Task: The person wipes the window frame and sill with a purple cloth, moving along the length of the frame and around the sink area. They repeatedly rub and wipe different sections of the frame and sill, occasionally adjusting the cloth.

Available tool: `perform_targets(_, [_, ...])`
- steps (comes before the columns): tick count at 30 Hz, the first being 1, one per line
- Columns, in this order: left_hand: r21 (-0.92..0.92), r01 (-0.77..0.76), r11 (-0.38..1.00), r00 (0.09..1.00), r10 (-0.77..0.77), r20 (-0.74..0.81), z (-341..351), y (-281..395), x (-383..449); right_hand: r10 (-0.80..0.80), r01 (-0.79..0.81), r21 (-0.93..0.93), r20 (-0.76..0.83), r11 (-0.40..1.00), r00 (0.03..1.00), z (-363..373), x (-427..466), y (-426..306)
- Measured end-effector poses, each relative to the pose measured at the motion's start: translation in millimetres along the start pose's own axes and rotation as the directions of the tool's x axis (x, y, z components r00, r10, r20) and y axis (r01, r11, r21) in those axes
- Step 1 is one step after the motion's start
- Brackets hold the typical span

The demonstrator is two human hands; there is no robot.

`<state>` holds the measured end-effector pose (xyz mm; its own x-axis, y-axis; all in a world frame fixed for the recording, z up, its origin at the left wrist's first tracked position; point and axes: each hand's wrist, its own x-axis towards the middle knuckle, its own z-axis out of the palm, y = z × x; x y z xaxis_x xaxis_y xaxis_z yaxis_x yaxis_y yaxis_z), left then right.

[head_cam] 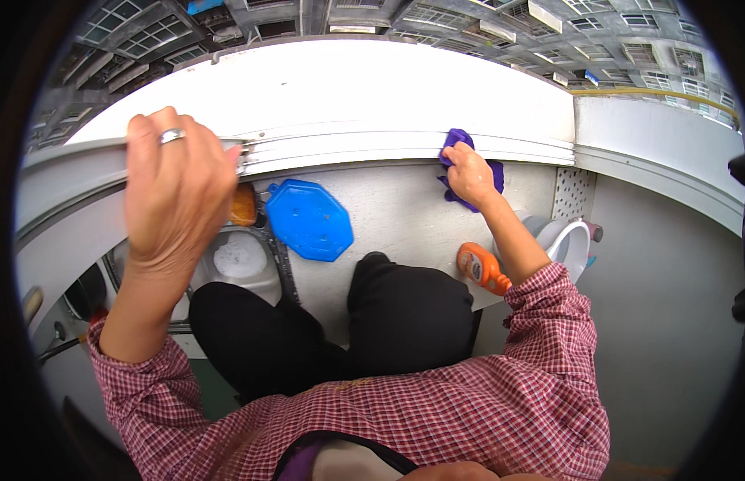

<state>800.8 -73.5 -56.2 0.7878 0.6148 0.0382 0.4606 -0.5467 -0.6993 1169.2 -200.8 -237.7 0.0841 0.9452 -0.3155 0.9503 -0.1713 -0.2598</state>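
My right hand [470, 175] presses a bunched purple cloth [459, 138] onto the grooves of a white sliding-window track [348, 148]. Part of the cloth hangs below the track, over the counter. On the left, my left hand [179, 192], with a ring on one finger, grips the end of a window sash frame [72, 161]; the fingers curl over its top, and their tips are hidden. An orange spray bottle [477, 263] lies on its side on the counter [402, 210], near my right forearm. Beyond the track spreads a bright white outer ledge [378, 90].
I kneel on the counter beside a sink [267, 276] holding a bowl of suds [240, 255]. A blue octagonal plastic lid [310, 219] lies by the sink. White containers [573, 240] stand at the right, near a perforated panel [569, 192]. Outside, buildings [456, 21] rise past the ledge.
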Motion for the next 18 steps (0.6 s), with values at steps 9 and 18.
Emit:
perform_targets(9, [-0.009, -0.024, 1.000, 0.985, 0.022, -0.172, 17, 0, -3, -0.306, 0.297, 0.074, 0.194, 0.952, 0.932, 40, 45, -162])
perform_targets(18, [0.027, -0.021, 0.999, 0.989, 0.025, -0.147, 11, -1, -4, -0.352, 0.318, 0.152, 0.333, 0.936, 0.875, 56, 68, -256])
